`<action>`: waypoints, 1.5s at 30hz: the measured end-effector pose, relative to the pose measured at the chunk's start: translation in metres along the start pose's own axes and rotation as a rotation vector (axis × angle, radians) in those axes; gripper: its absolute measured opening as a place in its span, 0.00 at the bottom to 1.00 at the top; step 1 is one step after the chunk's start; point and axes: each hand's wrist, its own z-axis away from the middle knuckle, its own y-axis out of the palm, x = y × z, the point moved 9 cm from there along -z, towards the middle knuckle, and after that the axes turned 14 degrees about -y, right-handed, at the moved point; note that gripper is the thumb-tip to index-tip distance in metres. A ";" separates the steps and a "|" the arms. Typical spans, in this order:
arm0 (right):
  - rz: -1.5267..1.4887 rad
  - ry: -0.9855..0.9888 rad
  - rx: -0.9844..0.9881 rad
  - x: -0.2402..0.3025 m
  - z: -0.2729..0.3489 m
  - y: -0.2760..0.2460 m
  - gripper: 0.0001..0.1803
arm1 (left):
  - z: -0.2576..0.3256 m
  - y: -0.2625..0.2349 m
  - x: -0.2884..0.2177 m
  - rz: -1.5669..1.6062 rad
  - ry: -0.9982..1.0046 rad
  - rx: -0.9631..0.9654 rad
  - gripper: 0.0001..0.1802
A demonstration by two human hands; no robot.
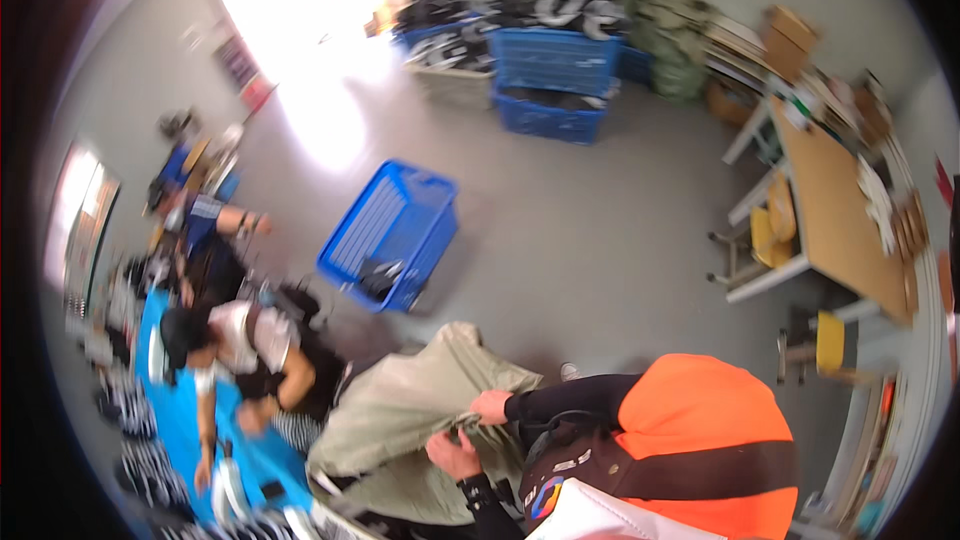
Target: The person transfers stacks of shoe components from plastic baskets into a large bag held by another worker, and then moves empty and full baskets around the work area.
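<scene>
A large beige cloth sack (pixel 420 390) spreads in folds in front of me, with an opening on its near side. My right hand (pixel 490 406) is closed on the sack's gathered upper edge. Just below it, my left hand (pixel 456 455) has its fingers curled on the same edge, closer to my body. Both of my arms wear black sleeves, and the right shoulder is orange. The picture is somewhat blurred, so the fingertips are hard to make out. Dark shapes show under the lower part of the sack.
A co-worker in a white top (pixel 255 330) sits left of the sack at a blue table (pixel 220 410); another person (pixel 205 225) is farther back. A blue crate (pixel 440 230) holding dark items stands on the floor. Filled crates (pixel 555 60) line the back; a wooden table (pixel 850 210) stands right.
</scene>
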 end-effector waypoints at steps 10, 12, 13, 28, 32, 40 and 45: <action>-0.018 0.101 -0.006 -0.029 0.041 -0.024 0.16 | -0.011 0.058 0.000 -0.359 0.166 0.255 0.47; -0.071 0.125 0.017 -0.028 0.037 -0.019 0.16 | -0.025 0.080 0.013 -0.398 0.084 0.577 0.45; -0.070 0.131 0.022 -0.031 0.034 -0.018 0.16 | -0.030 0.079 0.010 -0.399 0.096 0.581 0.45; -0.009 -0.114 0.104 -0.013 -0.030 0.004 0.24 | -0.041 -0.106 -0.056 0.014 0.512 -0.227 0.05; 0.011 -0.012 0.230 -0.010 -0.018 -0.016 0.36 | -0.090 -0.006 0.002 -0.171 0.371 0.022 0.11; -0.062 -0.063 0.272 -0.001 -0.024 -0.013 0.33 | -0.093 -0.018 0.022 0.030 0.242 -0.264 0.02; 0.044 -0.035 0.264 -0.017 -0.024 -0.005 0.29 | -0.101 -0.005 0.026 -0.100 0.161 -0.198 0.09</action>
